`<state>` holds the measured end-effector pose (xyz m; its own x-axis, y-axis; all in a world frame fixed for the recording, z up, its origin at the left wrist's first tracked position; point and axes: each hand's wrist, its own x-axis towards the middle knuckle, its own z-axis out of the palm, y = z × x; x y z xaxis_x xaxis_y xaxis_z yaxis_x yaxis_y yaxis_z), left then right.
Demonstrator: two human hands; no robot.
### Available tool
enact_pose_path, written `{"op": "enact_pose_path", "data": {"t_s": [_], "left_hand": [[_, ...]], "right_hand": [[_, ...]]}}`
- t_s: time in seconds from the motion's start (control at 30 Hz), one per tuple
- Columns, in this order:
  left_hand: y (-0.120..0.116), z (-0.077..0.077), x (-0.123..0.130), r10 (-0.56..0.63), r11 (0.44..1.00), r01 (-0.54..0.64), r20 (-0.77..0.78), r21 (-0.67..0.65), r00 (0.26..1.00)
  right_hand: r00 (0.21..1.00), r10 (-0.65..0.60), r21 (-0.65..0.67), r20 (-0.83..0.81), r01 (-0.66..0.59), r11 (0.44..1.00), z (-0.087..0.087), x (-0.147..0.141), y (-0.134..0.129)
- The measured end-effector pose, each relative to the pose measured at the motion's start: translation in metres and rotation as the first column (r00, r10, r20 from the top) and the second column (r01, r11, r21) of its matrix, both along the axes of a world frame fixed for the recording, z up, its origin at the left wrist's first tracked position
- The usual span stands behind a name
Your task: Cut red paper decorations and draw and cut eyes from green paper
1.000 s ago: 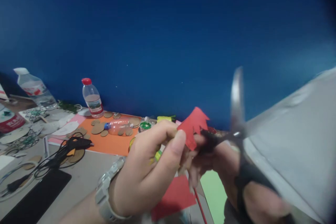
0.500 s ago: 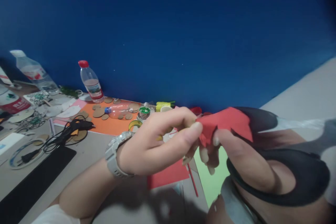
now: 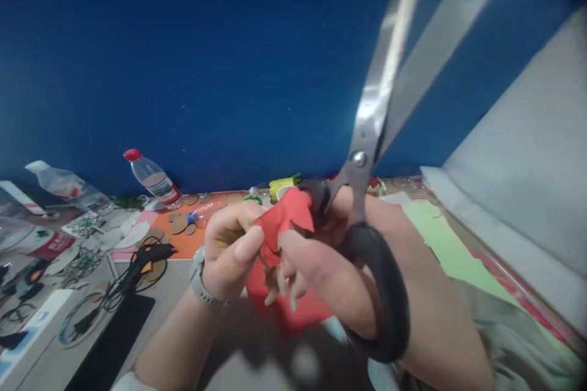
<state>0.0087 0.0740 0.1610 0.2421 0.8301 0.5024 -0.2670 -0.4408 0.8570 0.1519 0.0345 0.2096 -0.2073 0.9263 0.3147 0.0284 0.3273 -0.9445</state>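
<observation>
The left hand point(image 3: 233, 253) pinches a small, creased red paper cutout point(image 3: 287, 215) with jagged edges between thumb and forefinger, raised above a flat red paper sheet point(image 3: 305, 313). The right hand point(image 3: 332, 269) pinches the cutout's other side, thumb through black-handled steel scissors point(image 3: 361, 159) whose parted blades point upward.

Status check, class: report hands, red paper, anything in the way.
Left hand pinching red paper. Right hand touching paper, scissors hooked on thumb. Blades open, pointing up, clear of paper.
</observation>
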Motion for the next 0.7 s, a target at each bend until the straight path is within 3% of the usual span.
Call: {"op": "enact_pose_path", "data": {"t_s": [0.17,0.3,0.43,0.6,0.7], "left_hand": [[0.01,0.01,-0.002,-0.233,0.949,0.206,0.088,0.238,0.969],[0.015,0.013,-0.001,-0.279,0.925,0.257,0.038,0.28,0.96],[0.01,0.013,-0.004,-0.235,0.945,0.231,-0.011,0.232,0.972],[-0.004,0.017,-0.012,-0.064,0.991,0.07,-0.062,0.112,0.996],[-0.007,0.015,-0.017,-0.054,0.996,0.055,-0.022,0.071,0.998]], "right_hand": [[0.999,-0.052,0.003,0.002,0.052,0.999,-0.006,-0.003,0.003],[0.996,-0.085,0.003,0.004,0.085,0.996,-0.006,0.0,0.005],[0.994,-0.098,-0.022,0.038,0.099,0.995,-0.004,-0.001,0.001],[0.989,-0.092,-0.216,0.114,0.115,0.969,0.0,-0.013,-0.007],[0.99,-0.14,-0.307,0.016,0.138,0.942,-0.001,-0.017,-0.005]]}}
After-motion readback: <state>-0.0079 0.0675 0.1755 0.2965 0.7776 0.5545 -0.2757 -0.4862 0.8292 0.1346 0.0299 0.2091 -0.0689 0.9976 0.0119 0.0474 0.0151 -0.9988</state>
